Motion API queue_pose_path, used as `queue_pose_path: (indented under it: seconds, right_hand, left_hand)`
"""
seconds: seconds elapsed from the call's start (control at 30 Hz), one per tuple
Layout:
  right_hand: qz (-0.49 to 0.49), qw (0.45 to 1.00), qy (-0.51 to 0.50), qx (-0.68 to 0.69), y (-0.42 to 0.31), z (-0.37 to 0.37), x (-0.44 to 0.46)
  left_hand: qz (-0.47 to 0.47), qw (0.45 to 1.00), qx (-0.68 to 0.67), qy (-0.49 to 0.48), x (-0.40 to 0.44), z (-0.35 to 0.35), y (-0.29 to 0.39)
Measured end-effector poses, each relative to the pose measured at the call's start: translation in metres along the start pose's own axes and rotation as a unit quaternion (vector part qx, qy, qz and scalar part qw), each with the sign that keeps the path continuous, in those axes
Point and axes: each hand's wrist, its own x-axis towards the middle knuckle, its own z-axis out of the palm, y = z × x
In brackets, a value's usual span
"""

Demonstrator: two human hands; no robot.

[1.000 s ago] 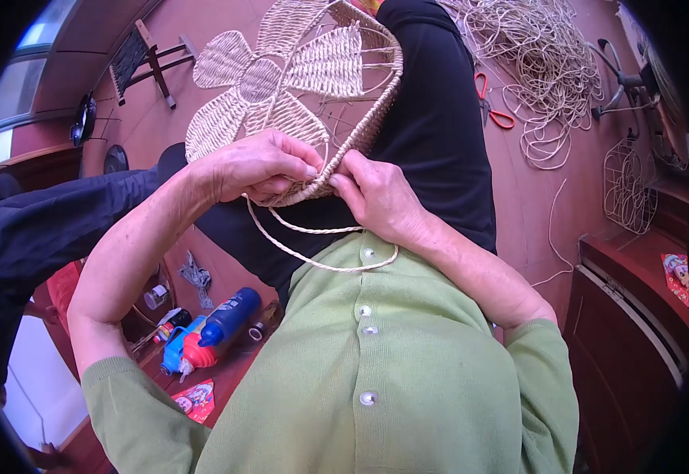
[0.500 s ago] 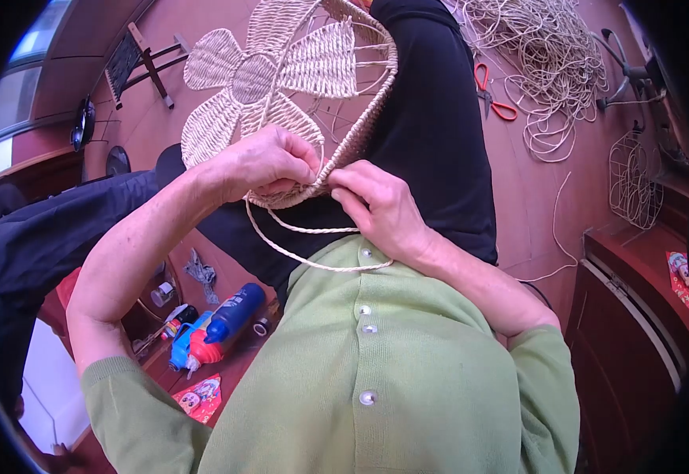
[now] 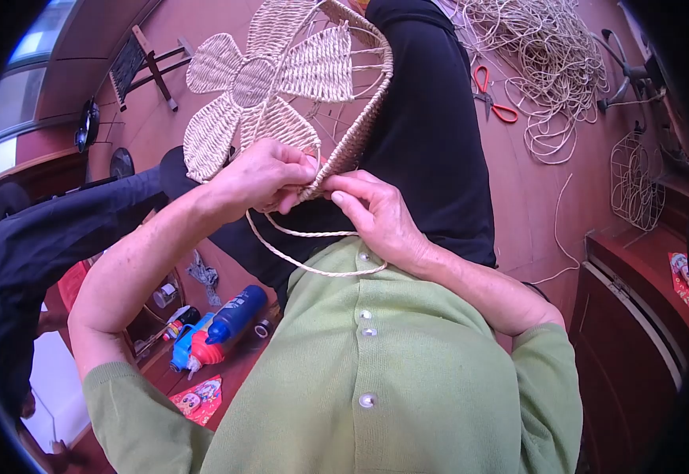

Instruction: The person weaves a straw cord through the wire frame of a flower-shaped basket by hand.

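A woven cord basket (image 3: 350,141) with a large flower-shaped panel (image 3: 254,83) leans against my dark trousers. My left hand (image 3: 275,170) is closed in a pinch at the basket's lower corner, on a strand of pale twisted cord near the rim. Right beside it, my right hand (image 3: 378,212) has thumb and index finger pressed together against the outside of the same rim; its fingertips are partly hidden there. A loose loop of cord (image 3: 301,259) hangs below the hands across my green shirt and passes under the right hand.
A big heap of loose cord (image 3: 546,67) lies on the floor at upper right, with red-handled scissors (image 3: 493,96) beside it. A wire frame (image 3: 637,180) stands at far right. Lower left are a blue bottle (image 3: 238,314) and another person's dark-clothed leg (image 3: 68,229).
Both hands and the basket's lower corner have shifted slightly. My left hand sits a little lower, its fingers drawn closer to the rim. The cord loop still hangs below.
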Motion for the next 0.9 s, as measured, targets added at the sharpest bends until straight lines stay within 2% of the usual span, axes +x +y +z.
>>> queue_pose_path:
  seconds: [0.17, 0.27, 0.37, 0.57, 0.67, 0.8, 0.83, 0.9]
  right_hand:
    - [0.096, 0.992, 0.014, 0.085, 0.014, 0.006, 0.008]
    - [0.147, 0.977, 0.025, 0.152, 0.013, 0.009, 0.012]
    - [0.193, 0.97, 0.037, 0.142, 0.01, 0.009, 0.017]
    - [0.14, 0.979, 0.051, 0.143, 0.011, 0.011, 0.018]
    - [0.133, 0.982, 0.055, 0.124, 0.015, 0.013, 0.019]
    - [0.157, 0.973, 0.051, 0.161, 0.012, 0.013, 0.015]
    - [0.154, 0.975, 0.05, 0.154, 0.003, 0.011, 0.011]
    - [0.153, 0.976, 0.046, 0.15, 0.0, 0.011, 0.01]
  left_hand:
    - [-0.034, 0.996, -0.04, -0.076, -0.001, -0.018, 0.002]
    - [0.003, 0.996, 0.063, -0.061, 0.016, -0.013, 0.0]
    - [0.033, 0.987, 0.158, -0.018, 0.023, -0.007, 0.003]
    - [0.119, 0.947, 0.295, 0.036, 0.016, 0.0, 0.007]
    - [0.149, 0.937, 0.317, 0.009, 0.019, -0.007, 0.004]
    - [0.074, 0.981, 0.176, -0.014, 0.011, -0.009, 0.005]
    - [0.065, 0.99, 0.118, -0.051, 0.007, -0.015, 0.005]
    - [0.062, 0.993, 0.077, -0.063, 0.004, -0.016, 0.002]
